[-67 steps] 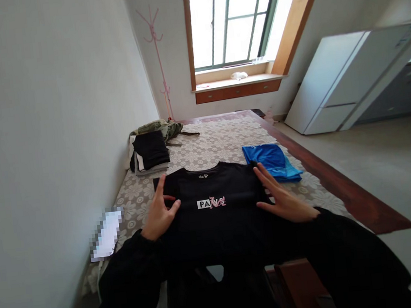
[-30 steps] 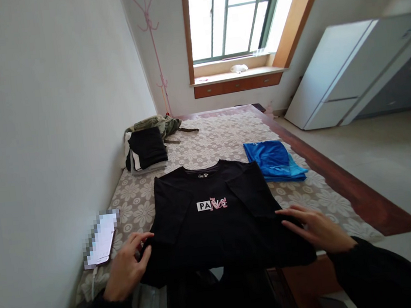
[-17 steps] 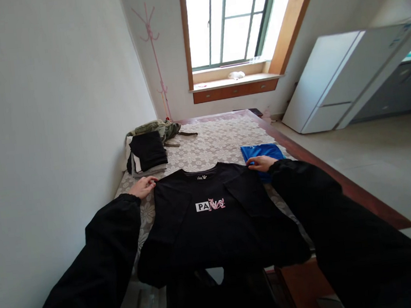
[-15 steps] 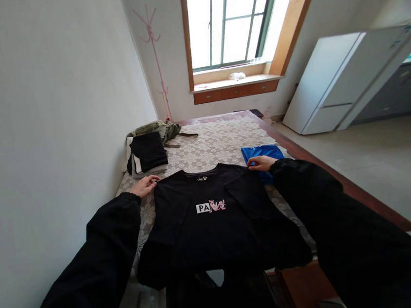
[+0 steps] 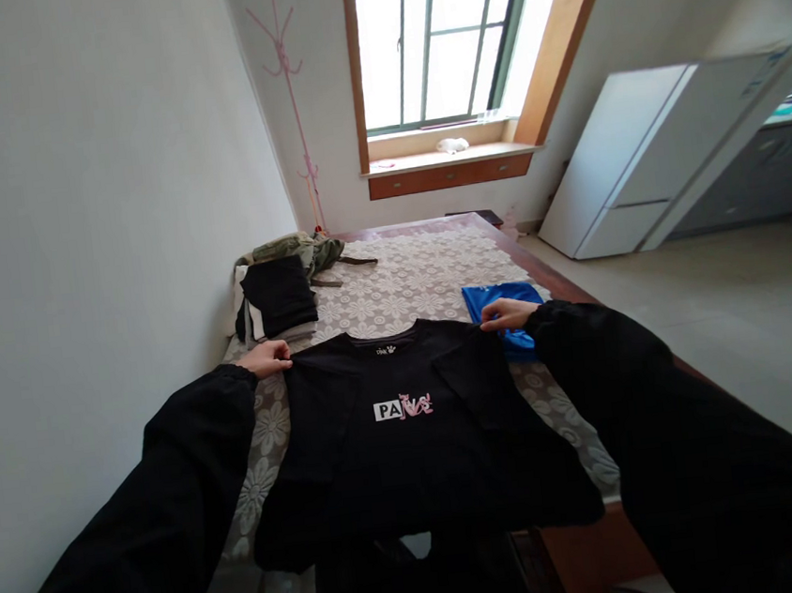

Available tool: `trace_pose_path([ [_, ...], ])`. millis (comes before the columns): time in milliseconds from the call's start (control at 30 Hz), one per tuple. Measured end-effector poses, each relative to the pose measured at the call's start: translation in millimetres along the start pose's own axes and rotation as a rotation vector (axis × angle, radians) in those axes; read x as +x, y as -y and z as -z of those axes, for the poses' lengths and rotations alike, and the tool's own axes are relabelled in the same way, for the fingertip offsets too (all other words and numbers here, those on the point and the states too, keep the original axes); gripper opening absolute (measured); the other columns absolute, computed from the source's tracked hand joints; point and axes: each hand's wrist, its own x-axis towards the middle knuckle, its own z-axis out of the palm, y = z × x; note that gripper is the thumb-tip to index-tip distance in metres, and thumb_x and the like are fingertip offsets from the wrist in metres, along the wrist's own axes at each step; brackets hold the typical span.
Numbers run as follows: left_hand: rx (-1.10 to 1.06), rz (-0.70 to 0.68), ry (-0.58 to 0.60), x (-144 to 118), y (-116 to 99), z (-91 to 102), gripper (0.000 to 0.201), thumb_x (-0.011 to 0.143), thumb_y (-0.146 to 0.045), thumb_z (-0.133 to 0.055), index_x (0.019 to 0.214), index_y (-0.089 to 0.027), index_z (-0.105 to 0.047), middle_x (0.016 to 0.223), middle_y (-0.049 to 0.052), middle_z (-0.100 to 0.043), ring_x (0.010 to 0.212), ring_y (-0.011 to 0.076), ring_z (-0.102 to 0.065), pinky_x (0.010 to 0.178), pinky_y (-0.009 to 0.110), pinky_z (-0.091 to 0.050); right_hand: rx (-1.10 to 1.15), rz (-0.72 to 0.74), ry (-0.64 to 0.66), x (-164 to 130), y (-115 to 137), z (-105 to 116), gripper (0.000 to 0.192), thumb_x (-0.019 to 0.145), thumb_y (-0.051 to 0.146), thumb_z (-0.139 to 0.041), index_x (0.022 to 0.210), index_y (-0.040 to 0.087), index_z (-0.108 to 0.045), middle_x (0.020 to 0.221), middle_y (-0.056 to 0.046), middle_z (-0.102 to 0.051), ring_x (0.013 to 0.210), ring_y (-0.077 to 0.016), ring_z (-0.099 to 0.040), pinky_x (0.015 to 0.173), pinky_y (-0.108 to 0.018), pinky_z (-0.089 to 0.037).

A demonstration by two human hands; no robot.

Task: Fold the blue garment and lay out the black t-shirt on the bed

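Note:
A black T-shirt [image 5: 412, 446] with a small white and pink print on its chest lies face up on the patterned bed cover [image 5: 402, 286], both sleeves folded in over the front. My left hand [image 5: 266, 357] pinches its left shoulder corner. My right hand [image 5: 505, 312] pinches the right shoulder corner, right beside a folded blue garment [image 5: 492, 301]. Both arms in black sleeves stretch forward along the shirt's sides. The shirt's hem hangs over the near edge of the bed.
A stack of folded dark and white clothes [image 5: 275, 300] and an olive garment [image 5: 292, 248] lie at the back left by the wall. A pink coat stand [image 5: 291, 109] stands in the corner, and a white cabinet [image 5: 643, 157] on the right. The bed's wooden edge [image 5: 549, 271] borders the floor.
My hands left the shirt's lower sides and reached forward to its shoulder corners, where they now pinch the cloth. The shoulders have been drawn slightly toward me.

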Motion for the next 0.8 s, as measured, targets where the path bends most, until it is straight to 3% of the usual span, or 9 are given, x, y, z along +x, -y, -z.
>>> trace_pose_path([
  [267,-0.053,0.060,-0.067,2,0,-5.0,0.030,0.062,-0.045,-0.070,0.075,-0.022,-0.056,0.062,-0.003,-0.058,0.059,0.0161,-0.056,0.054,0.027,-0.045,-0.004,-0.125,-0.108,5,-4,-9,0.028,0.075,0.044,-0.075,0.069,0.019,-0.064,0.054,0.000,-0.058,0.051,-0.0147,-0.056,0.048,-0.025,-0.043],
  [400,-0.026,0.037,-0.146,-2,-5,-10.7,0.029,0.060,-0.040,-0.071,0.080,-0.021,-0.063,0.071,0.000,-0.066,0.073,0.0196,-0.063,0.065,0.028,-0.050,0.019,-0.105,-0.162,4,1,-20,0.024,0.072,0.040,-0.077,0.079,0.019,-0.065,0.065,0.000,-0.062,0.058,-0.0156,-0.059,0.050,-0.025,-0.046],
  [567,0.022,0.063,-0.319,-16,-23,-22.9,0.029,0.071,-0.038,-0.070,0.093,-0.019,-0.066,0.086,0.006,-0.072,0.087,0.0246,-0.069,0.080,0.033,-0.053,0.018,-0.036,-0.300,-1,7,-28,0.029,0.071,0.037,-0.077,0.092,0.021,-0.064,0.074,0.001,-0.063,0.071,-0.0176,-0.061,0.063,-0.027,-0.052],
  [667,0.051,0.061,-0.431,-44,-46,-41.3,0.038,0.080,-0.033,-0.065,0.115,-0.017,-0.064,0.104,0.011,-0.074,0.096,0.0266,-0.070,0.089,0.038,-0.052,-0.010,-0.004,-0.411,-10,14,-33,0.028,0.071,0.033,-0.075,0.094,0.021,-0.064,0.080,-0.002,-0.065,0.080,-0.0228,-0.064,0.076,-0.034,-0.055],
  [800,0.078,-0.012,-0.516,-123,-64,-75.2,0.036,0.093,-0.038,-0.056,0.124,-0.022,-0.064,0.126,0.010,-0.071,0.117,0.0266,-0.065,0.105,0.040,-0.048,0.001,0.130,-0.593,-44,18,-59,0.042,0.082,0.034,-0.065,0.121,0.019,-0.061,0.119,-0.013,-0.065,0.103,-0.0286,-0.067,0.094,-0.045,-0.056],
])
